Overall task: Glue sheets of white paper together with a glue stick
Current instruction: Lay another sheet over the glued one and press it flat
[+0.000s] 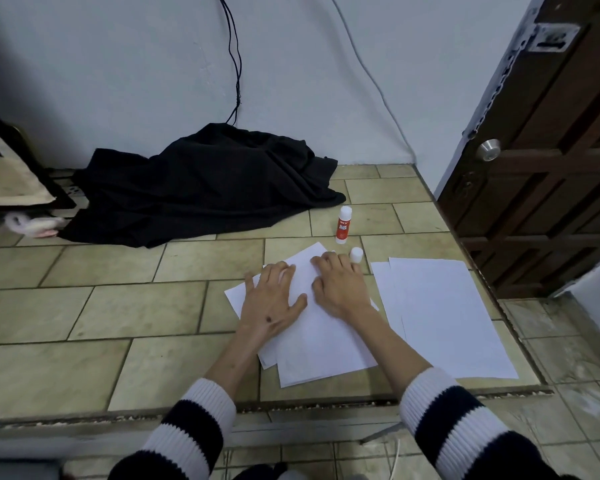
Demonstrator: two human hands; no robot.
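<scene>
Hands (pixel 274 299) flat on paper (pixel 319 341)

Paper under hands (pixel 321 327): its middle is covered by both palms; how many sheets lie in it cannot be told.
Glue stick label (pixel 343 227): print too small to read.
Black cloth (pixel 201 188): covers whatever lies beneath it.
Door (pixel 548 168): cut by the right edge.
Sleeves (pixel 465 424): cut by the bottom edge.

Tiled floor (pixel 118 306), two paper stacks (pixel 319 341) (pixel 447 313), glue stick (pixel 343 225), cap (pixel 356 254), black cloth (pixel 205 185)
</scene>
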